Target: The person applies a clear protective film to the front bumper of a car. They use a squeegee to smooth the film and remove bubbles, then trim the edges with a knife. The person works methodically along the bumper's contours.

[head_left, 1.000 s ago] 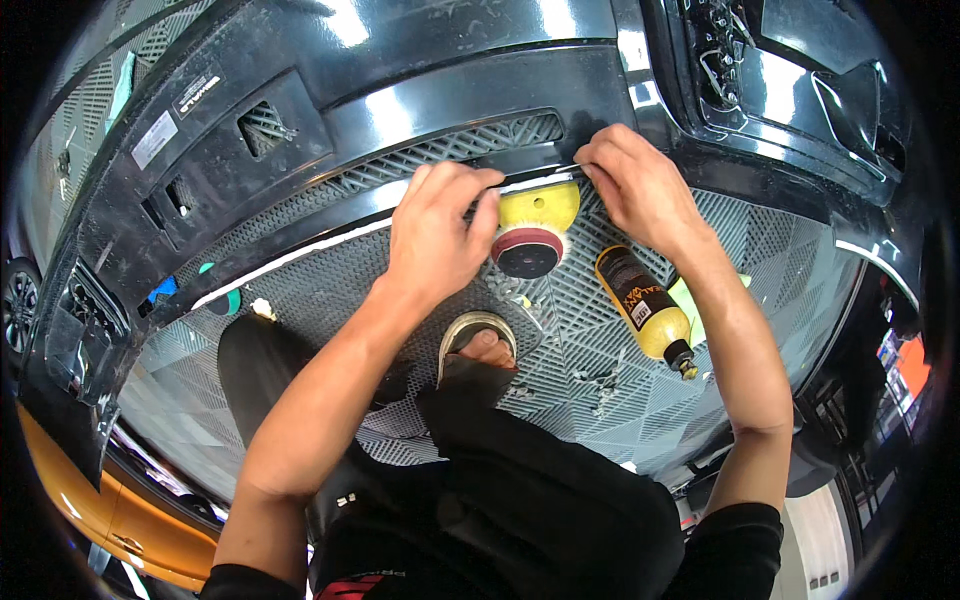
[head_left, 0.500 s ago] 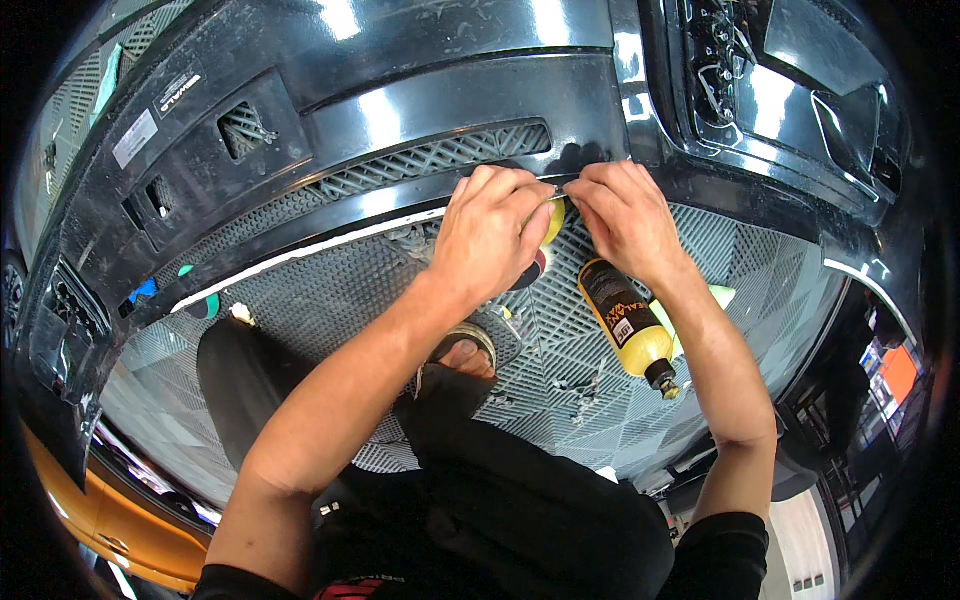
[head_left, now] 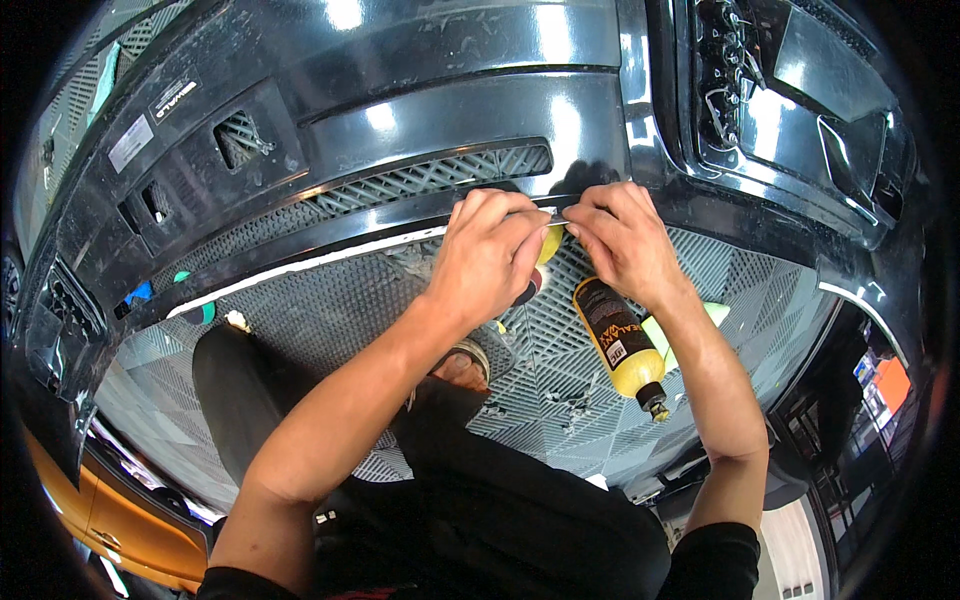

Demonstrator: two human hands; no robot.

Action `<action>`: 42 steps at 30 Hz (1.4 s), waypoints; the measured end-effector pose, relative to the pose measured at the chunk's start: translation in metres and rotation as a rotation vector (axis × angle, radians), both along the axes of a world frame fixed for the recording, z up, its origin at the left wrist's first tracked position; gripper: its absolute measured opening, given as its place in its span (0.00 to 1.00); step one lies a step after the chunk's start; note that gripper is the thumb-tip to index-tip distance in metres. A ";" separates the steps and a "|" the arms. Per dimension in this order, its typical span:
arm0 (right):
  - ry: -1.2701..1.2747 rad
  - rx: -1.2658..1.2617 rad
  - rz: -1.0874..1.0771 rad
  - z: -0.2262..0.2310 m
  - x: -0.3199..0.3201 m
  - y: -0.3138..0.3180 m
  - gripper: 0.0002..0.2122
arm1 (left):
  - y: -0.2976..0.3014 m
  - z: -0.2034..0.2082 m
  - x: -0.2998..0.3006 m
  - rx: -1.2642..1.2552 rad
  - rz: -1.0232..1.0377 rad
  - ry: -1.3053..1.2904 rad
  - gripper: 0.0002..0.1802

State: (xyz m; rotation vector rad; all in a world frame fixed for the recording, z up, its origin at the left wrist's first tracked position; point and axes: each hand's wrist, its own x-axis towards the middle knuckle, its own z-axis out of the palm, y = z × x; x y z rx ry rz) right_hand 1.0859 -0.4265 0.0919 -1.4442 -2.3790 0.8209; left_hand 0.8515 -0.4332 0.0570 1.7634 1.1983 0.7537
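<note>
L hand (head_left: pixel 487 245) and R hand (head_left: pixel 628 245) work close tog. at the panel's lower lip, each w/ thumb and fingertips pinching the thin pale strip (head_left: pixel 557 222) in the short gap btwn them; white edging (head_left: pixel 420 236) runs along the lip left of the L hand, can't tell if it's the same pc.; strip prob. v. light, bendy, easily creased or torn; best held nr its edge w/ fingertips, no hard pull; black panel (head_left: pixel 460 110) looks stiff, glossy, prob. slippery and scratchable; below, partly hidden by the L hand, yellow pad (head_left: pixel 549 246) and dark red disc (head_left: pixel 531 290) sit close under the lip, in the way there; yellow bottle (head_left: pixel 620 335) lies on the floor tiles (head_left: pixel 540 350), green cloth (head_left: pixel 714 313) beside it, partly behind the R forearm; far left, orange car (head_left: pixel 130 510), well apart.
</note>
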 end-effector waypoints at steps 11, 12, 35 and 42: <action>0.028 -0.011 -0.016 -0.001 -0.001 0.000 0.10 | 0.002 0.004 -0.003 -0.002 -0.013 0.000 0.09; 0.027 -0.015 -0.016 -0.001 -0.001 0.000 0.10 | 0.002 0.004 -0.003 -0.008 -0.015 -0.001 0.09; 0.072 -0.051 0.003 -0.009 -0.001 0.001 0.10 | 0.001 -0.005 -0.004 0.013 -0.025 -0.034 0.09; 0.069 -0.059 -0.001 -0.012 -0.004 0.000 0.12 | 0.001 -0.010 -0.007 0.035 -0.045 -0.033 0.09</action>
